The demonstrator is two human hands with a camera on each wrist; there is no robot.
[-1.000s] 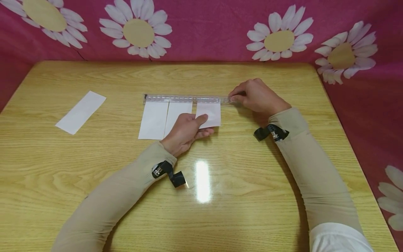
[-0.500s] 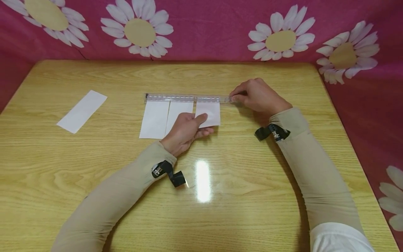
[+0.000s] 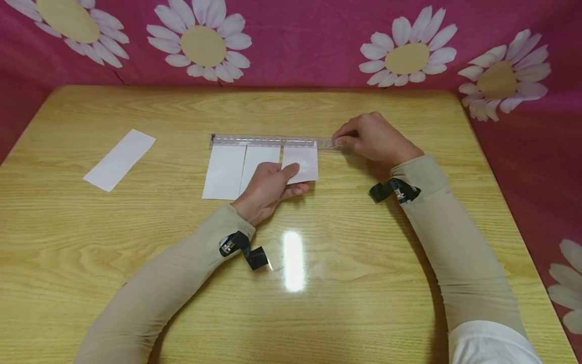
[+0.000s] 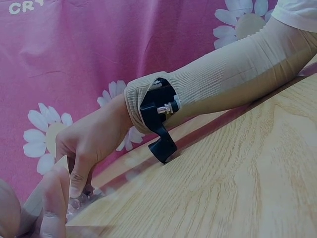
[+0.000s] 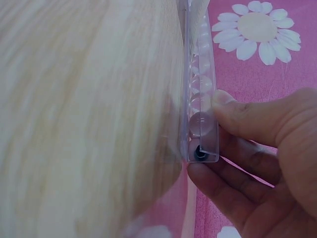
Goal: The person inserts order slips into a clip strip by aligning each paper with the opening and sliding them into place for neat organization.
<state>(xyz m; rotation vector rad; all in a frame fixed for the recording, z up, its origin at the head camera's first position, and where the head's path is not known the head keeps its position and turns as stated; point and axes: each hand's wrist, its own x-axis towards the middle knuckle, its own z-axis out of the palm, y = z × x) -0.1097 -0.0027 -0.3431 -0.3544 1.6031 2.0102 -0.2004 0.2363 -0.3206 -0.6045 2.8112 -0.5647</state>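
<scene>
In the head view, a clear plastic strip (image 3: 254, 141) with a row of round bumps lies crosswise on the table. Two white paper pieces (image 3: 225, 172) hang side by side from its near edge, the second partly covered by my left hand (image 3: 265, 189). That hand pinches a third white paper piece (image 3: 306, 159), thumb on top and fingers below, its far edge at the strip. My right hand (image 3: 370, 136) grips the strip's right end between thumb and fingers; the right wrist view shows the thumb (image 5: 228, 104) on the bumpy side and a dark spot at the end.
A loose white paper piece (image 3: 119, 160) lies slanted on the left of the wooden table (image 3: 354, 263). A pink cloth (image 3: 300, 45) with large daisies stands behind the table and along its right side.
The third paper piece has shifted slightly left in my left hand, narrowing its gap to the second piece. My right hand keeps its grip on the strip; the head view has drifted a little.
</scene>
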